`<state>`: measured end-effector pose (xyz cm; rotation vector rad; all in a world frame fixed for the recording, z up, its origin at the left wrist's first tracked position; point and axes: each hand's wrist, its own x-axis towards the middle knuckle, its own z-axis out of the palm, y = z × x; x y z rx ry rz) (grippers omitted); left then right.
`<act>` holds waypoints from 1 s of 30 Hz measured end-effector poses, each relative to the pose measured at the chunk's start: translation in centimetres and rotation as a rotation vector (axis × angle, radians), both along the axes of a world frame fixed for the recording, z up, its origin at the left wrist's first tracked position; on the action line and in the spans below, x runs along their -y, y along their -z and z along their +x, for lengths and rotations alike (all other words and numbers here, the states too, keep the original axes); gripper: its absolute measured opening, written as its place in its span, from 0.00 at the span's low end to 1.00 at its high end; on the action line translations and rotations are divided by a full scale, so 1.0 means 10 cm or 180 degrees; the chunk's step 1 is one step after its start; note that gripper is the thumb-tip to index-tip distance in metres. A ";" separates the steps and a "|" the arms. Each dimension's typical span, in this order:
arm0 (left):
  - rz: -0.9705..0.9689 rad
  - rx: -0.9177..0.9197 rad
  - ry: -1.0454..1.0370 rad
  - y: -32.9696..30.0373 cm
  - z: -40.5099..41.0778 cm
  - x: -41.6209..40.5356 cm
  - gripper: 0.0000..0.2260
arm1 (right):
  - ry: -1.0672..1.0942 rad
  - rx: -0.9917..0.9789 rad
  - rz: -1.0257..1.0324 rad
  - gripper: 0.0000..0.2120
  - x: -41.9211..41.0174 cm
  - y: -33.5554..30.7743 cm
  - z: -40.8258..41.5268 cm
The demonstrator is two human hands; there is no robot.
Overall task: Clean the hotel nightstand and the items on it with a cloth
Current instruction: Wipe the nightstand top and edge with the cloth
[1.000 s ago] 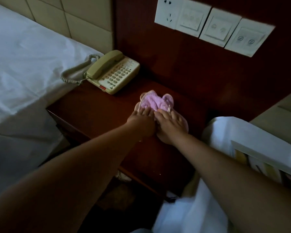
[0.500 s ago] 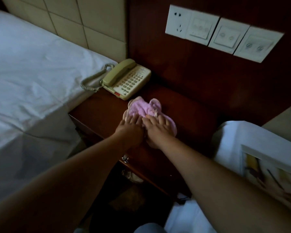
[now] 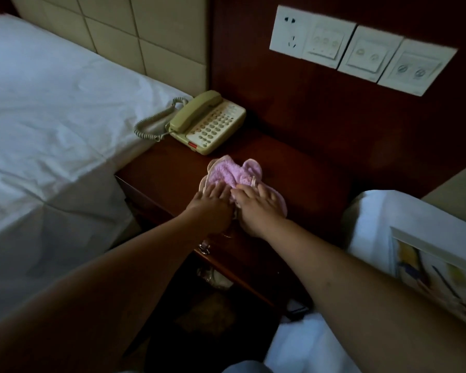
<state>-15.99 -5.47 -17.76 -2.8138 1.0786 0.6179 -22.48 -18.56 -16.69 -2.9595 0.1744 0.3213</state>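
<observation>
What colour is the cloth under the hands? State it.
Pink cloth with a paler trim, seen in the head view.

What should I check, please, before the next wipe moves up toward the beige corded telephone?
1. Crumpled pink terry cloth lies on the dark red wooden nightstand: ok.
2. Left hand and right hand both press on the cloth: ok.
3. Bare wood shows between the cloth and the beige corded telephone: ok.
4. Handset sits in its cradle: ok.
5. Coiled cord hangs over the nightstand's left edge toward the white bed sheet, a snag risk: not ok.
6. Surface already clean: cannot tell.
</observation>
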 end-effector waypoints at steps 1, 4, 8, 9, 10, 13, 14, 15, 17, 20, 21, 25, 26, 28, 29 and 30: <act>-0.0018 0.0014 -0.0038 0.03 0.13 0.01 0.32 | 0.0020 -0.0011 0.0008 0.29 0.00 -0.01 0.12; -0.0228 0.0056 -0.0208 0.08 0.48 -0.03 0.30 | 0.0003 -0.0010 -0.0043 0.30 -0.05 -0.01 0.51; -0.0695 0.0216 -0.0423 0.08 0.67 -0.25 0.27 | -0.0115 -0.0009 -0.0145 0.32 -0.24 0.02 0.84; -0.0527 0.0238 -0.0339 0.09 0.70 -0.30 0.28 | -0.0136 -0.0011 -0.0174 0.32 -0.28 0.03 0.87; -0.0340 0.0244 -0.0252 0.10 0.70 -0.34 0.33 | -0.0150 -0.0007 -0.0193 0.31 -0.31 0.03 0.87; -0.0061 0.0224 -0.0353 0.18 0.59 -0.43 0.37 | -0.0237 -0.0005 -0.0179 0.28 -0.39 0.05 0.77; -0.0015 0.0241 -0.0397 0.20 0.50 -0.46 0.32 | -0.0269 0.0004 -0.0153 0.27 -0.43 0.05 0.70; -0.0016 0.0240 -0.0447 0.19 0.38 -0.49 0.29 | -0.0290 0.0012 -0.0112 0.27 -0.47 0.06 0.61; 0.0054 0.0183 -0.0499 0.14 0.09 -0.54 0.29 | -0.0327 -0.0018 -0.0025 0.26 -0.52 0.06 0.37; 0.0255 0.0077 -0.0493 0.05 -0.33 -0.52 0.30 | -0.0287 -0.0147 0.0150 0.27 -0.51 0.01 -0.08; 0.0298 0.0095 -0.0448 0.03 -0.48 -0.49 0.31 | -0.0250 -0.0205 0.0219 0.27 -0.49 -0.02 -0.23; 0.0251 0.0141 -0.0228 -0.02 -0.93 -0.34 0.30 | -0.0178 -0.0367 0.0167 0.29 -0.34 -0.07 -0.71; 0.0218 0.0138 -0.0226 -0.03 -0.97 -0.33 0.31 | -0.0169 -0.0381 0.0124 0.30 -0.32 -0.08 -0.76; 0.0116 0.0165 -0.0221 -0.03 -0.98 -0.33 0.30 | -0.0143 -0.0364 0.0018 0.30 -0.32 -0.08 -0.78; 0.0080 0.0179 -0.0194 -0.02 -0.95 -0.35 0.30 | -0.0129 -0.0364 -0.0036 0.31 -0.33 -0.07 -0.76; 0.0033 0.0176 -0.0179 -0.02 -0.92 -0.37 0.30 | -0.0115 -0.0369 -0.0072 0.31 -0.35 -0.07 -0.72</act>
